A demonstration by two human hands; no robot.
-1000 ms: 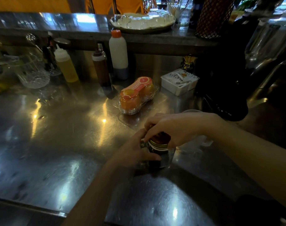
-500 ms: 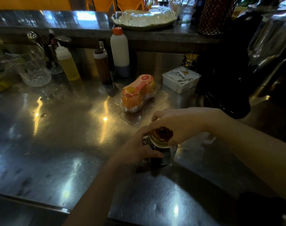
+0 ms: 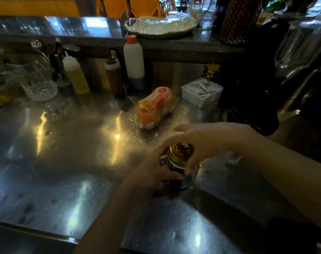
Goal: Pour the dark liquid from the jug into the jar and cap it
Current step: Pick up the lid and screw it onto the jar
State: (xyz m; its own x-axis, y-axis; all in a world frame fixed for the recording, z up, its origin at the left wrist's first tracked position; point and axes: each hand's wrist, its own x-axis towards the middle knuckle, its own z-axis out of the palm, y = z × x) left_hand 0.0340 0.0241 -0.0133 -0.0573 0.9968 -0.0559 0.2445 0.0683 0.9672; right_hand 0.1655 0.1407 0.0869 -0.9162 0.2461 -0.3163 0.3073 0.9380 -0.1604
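Observation:
A small glass jar (image 3: 185,177) of dark liquid stands upright on the steel counter (image 3: 68,162), near its front. A gold cap (image 3: 181,150) sits on the jar's mouth. My left hand (image 3: 152,173) wraps the jar's left side and holds it. My right hand (image 3: 203,142) arches over the cap from the right, thumb and fingers on its rim. A clear glass jug (image 3: 229,158) stands just right of the jar, mostly hidden behind my right wrist.
Behind the jar lies a plastic pack of oranges (image 3: 155,109). Squeeze bottles (image 3: 76,74), a brown bottle (image 3: 114,77) and a white bottle (image 3: 134,61) line the back. A white box (image 3: 201,91) and a dark machine (image 3: 251,96) stand at right, a cut-glass pitcher (image 3: 37,81) at left.
My right hand has turned on the cap and slid rightward, uncovering the gold top. The left hand keeps its hold on the jar.

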